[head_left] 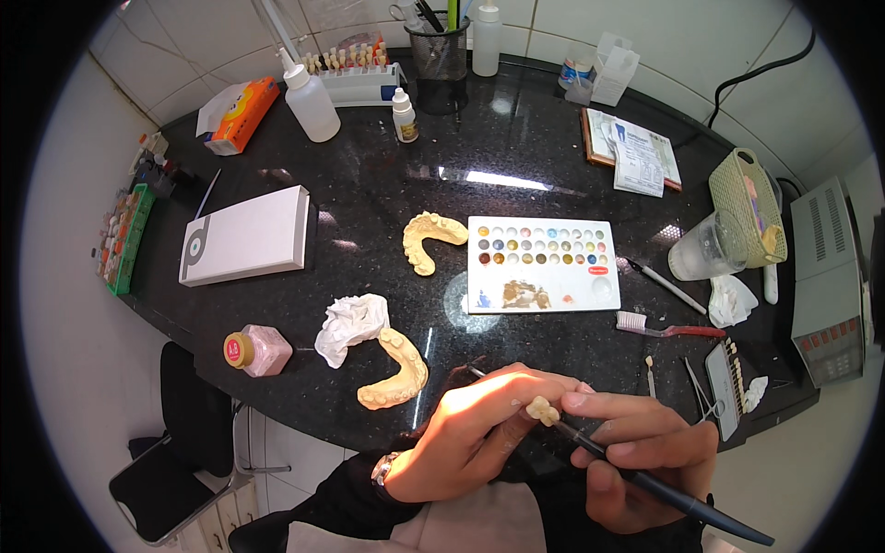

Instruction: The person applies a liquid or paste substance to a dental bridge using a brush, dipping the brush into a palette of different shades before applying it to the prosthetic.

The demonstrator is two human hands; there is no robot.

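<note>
My left hand (470, 433) is closed on a small tooth-coloured dental crown (544, 412); a thin metal tool (476, 370) pokes out beyond its fingers. My right hand (650, 456) grips a long dark-handled brush (691, 505), its tip at the crown. Left of my hands lies a pale dental cast (392, 396) beside crumpled white tissue (350, 323). A second cast (429, 226) lies farther back, next to a white paint palette (544, 290) with several coloured wells.
A pink jar (263, 355) and white box (244, 240) sit left. Bottles (313, 115) stand behind. Right are a cup (701, 258), basket (774, 240), toothbrush (682, 332), shade guide (724, 387), tweezers (701, 396) and grey machine (825, 276). A black chair (157, 488) stands lower left.
</note>
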